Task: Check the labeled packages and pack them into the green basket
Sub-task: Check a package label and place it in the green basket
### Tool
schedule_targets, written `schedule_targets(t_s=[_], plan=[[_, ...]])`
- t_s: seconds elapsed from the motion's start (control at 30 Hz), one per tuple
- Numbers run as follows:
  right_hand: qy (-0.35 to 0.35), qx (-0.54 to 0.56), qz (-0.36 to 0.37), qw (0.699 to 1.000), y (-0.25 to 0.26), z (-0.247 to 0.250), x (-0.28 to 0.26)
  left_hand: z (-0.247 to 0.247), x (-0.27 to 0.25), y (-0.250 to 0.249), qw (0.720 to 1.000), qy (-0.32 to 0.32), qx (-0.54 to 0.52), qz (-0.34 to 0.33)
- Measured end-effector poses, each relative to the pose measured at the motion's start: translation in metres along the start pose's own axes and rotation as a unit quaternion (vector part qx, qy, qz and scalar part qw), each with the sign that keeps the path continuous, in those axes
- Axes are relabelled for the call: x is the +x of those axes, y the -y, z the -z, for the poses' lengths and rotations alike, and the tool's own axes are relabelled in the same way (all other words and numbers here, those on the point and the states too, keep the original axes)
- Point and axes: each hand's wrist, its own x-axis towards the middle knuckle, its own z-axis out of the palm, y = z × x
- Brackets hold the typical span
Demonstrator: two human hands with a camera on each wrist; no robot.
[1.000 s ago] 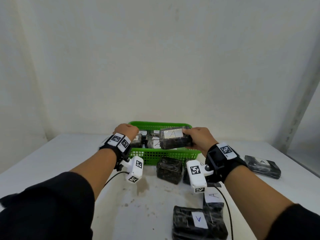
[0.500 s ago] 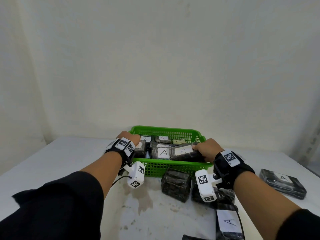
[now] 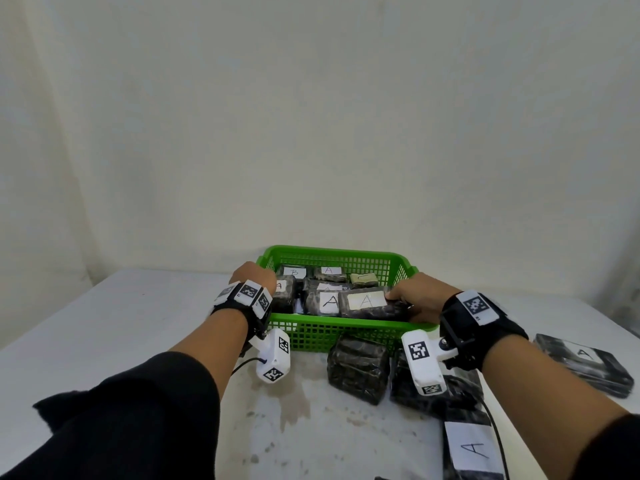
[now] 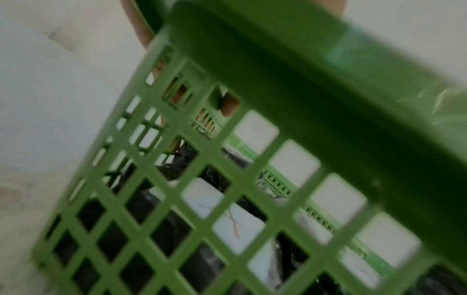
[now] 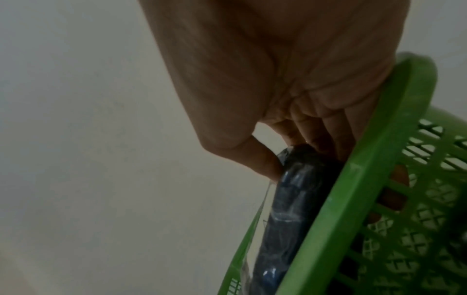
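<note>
The green basket [image 3: 332, 336] stands at the middle of the white table and holds several dark wrapped packages with white labels. My right hand [image 3: 398, 299] pinches one end of a dark package labelled A [image 3: 367, 303], which lies at the basket's front right just inside the rim. In the right wrist view the thumb and fingers [image 5: 267, 165] clamp that package [image 5: 290, 209] next to the green rim [image 5: 353, 199]. My left hand [image 3: 256, 275] grips the basket's left rim. Its fingertips [image 4: 230, 107] show through the mesh [image 4: 177, 199], inside the basket.
Inside the basket lie a package labelled B [image 3: 294, 271], two labelled A [image 3: 329, 270] [image 3: 327, 301] and a tan one [image 3: 363, 278]. On the table, a dark package [image 3: 358, 370] sits before the basket; others marked A lie bottom right [image 3: 471, 452] and far right [image 3: 585, 363].
My right hand has brought the A package down from above the front rim into the basket's front right. The left hand has stayed at the left rim.
</note>
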Motion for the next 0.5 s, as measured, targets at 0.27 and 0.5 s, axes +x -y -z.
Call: schedule_targets(t_s=[0.27,0.5], plan=[[-0.056,-0.020,0.033,0.998,-0.003,-0.003,0.016,0.002,-0.003,0.001,0.999,0.004,-0.030,0.021],[-0.146,-0.076,0.031,0.986,-0.003,-0.007,0.025,-0.002,-0.002,0.001,1.000,-0.003,-0.009,0.008]])
